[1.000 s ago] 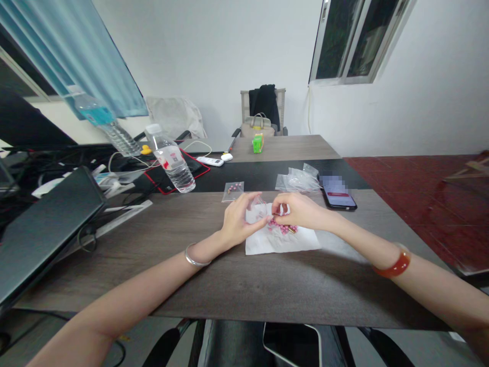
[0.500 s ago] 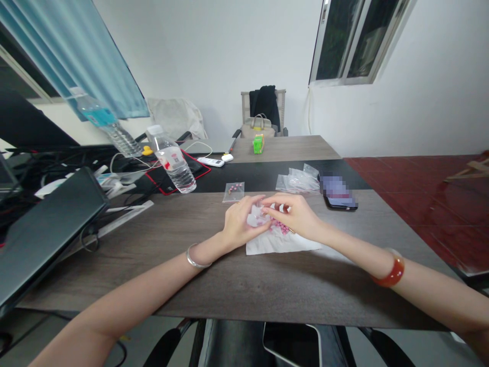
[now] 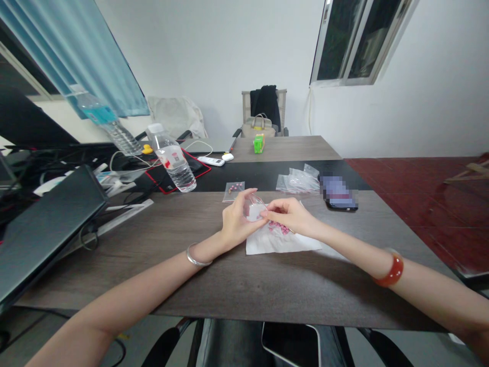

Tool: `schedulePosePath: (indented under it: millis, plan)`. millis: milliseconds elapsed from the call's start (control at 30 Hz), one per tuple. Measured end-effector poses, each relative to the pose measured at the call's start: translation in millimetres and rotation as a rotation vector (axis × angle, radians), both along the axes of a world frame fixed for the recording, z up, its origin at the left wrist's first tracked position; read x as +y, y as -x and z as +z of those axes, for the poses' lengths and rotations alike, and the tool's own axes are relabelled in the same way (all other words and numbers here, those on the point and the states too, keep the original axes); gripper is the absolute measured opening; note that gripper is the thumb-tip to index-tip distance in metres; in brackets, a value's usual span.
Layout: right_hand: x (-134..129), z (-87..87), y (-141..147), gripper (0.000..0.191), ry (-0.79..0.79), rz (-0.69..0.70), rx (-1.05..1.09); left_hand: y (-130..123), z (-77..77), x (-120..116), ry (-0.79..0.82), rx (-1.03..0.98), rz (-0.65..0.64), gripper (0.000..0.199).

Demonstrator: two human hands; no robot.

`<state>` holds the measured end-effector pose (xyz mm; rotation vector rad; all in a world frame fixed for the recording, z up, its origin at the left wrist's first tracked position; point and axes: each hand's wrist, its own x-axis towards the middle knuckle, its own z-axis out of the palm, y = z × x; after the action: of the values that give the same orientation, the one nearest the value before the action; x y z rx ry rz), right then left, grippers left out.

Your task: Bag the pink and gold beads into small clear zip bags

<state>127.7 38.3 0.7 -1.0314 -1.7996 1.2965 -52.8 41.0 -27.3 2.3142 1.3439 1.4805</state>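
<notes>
My left hand point(image 3: 237, 219) holds a small clear plastic bag point(image 3: 254, 209) between its thumb and fingers, over the left part of a white tissue point(image 3: 282, 244). The fingertips of my right hand point(image 3: 292, 216) are pinched together at the bag's right edge. Several small pink beads point(image 3: 280, 228) lie on the tissue below my right hand. A flat clear bag with a few beads in it point(image 3: 234, 189) rests beyond my left hand. Farther right is a pile of clear bags point(image 3: 298, 180).
A phone point(image 3: 340, 193) lies on the right. Two water bottles, the nearer one point(image 3: 173, 162) by a mouse pad, and a dark laptop point(image 3: 53, 229) are on the left. A green box point(image 3: 259, 143) stands far back.
The two hands have moved slightly apart. My left fingers have opened wider around the bag, so more of it shows, and my right fingertips have come to its right edge.
</notes>
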Motion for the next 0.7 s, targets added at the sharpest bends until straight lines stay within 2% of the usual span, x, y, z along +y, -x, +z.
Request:
schedulePosePath:
  millis: [67, 133, 200, 300, 400, 533, 700]
  plan:
    - [0, 7.5, -2, 0.025, 0.008, 0.007, 0.021, -1, 6.6, 0, 0.075, -0.1, -0.055, 0.069]
    - [0, 15.8, -4, 0.024, 0.004, -0.033, 0.065, -3, 15.4, 0, 0.235, -0.263, -0.201, 0.065]
    - [-1, 20.8, -8, 0.025, 0.012, -0.086, 0.12, -4, 23.6, 0, 0.437, -0.439, -0.352, 0.051]
    - [-4, 16.8, -15, 0.027, 0.058, -0.205, 0.21, -4, 29.5, -7, 0.663, -0.61, -0.419, 0.033]
    - [-11, 3.5, -21, 0.028, 0.091, -0.326, 0.269, -2, 27.4, -18, 0.819, -0.618, -0.437, 0.034]
    - [-28, -8.7, -24, 0.028, 0.051, -0.366, 0.275, -1, 22.0, -32, 0.877, -0.581, -0.471, 0.037]
    - [-39, -8.0, -19, 0.024, -0.11, -0.324, 0.206, -5, 19.6, -38, 0.772, -0.581, -0.48, 0.035]
